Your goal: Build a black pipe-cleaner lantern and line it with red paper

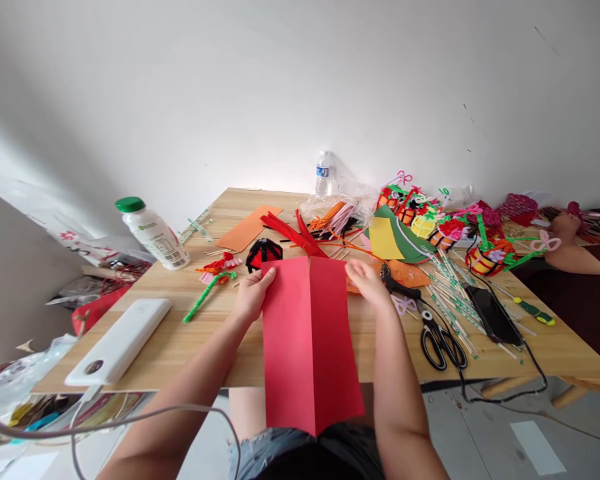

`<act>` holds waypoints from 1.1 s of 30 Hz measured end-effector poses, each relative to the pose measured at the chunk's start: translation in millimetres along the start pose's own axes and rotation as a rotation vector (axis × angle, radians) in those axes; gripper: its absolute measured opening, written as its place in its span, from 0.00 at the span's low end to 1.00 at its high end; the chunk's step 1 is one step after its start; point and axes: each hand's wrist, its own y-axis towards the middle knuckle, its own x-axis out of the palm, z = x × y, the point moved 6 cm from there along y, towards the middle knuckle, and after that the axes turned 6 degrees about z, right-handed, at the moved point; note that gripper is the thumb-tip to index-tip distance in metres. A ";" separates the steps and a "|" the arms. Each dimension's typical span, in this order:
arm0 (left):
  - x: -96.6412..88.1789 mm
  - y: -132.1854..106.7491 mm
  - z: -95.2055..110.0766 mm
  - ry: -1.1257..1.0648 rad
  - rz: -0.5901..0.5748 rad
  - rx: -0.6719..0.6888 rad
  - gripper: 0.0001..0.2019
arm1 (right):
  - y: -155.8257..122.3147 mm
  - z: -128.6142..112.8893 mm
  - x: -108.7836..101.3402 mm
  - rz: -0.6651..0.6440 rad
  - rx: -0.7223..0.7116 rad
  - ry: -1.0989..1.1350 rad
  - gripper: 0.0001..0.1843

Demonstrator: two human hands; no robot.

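Observation:
A red sheet of paper [307, 340] with a lengthwise crease down its middle hangs over the near edge of the wooden table [180, 333]. My left hand [251, 295] pinches its far left corner. My right hand [367, 281] grips the far right corner, fingers curled on the edge. Just beyond the sheet lie a black and red pipe-cleaner piece [263, 253] and a bundle of red pipe cleaners [293, 233].
Scissors [443, 343], a phone [494, 315] with a cable, and green-white sticks lie to the right. Pipe-cleaner flower baskets [485, 257] crowd the far right. A white power bank [120, 340], a green-capped bottle [153, 233], orange paper [247, 228] and a water bottle [323, 175] are about.

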 end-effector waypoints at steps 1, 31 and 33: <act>-0.4 0.1 0.3 0.017 -0.007 0.004 0.23 | -8.2 -7.3 -11.4 0.134 -0.075 0.063 0.21; -6.8 -1.4 16.9 -0.211 -0.050 0.186 0.19 | -42.7 26.8 37.7 -0.331 0.058 -0.066 0.22; -4.7 0.6 14.4 -0.219 -0.084 0.130 0.21 | -27.4 29.3 33.7 -0.189 0.000 -0.091 0.24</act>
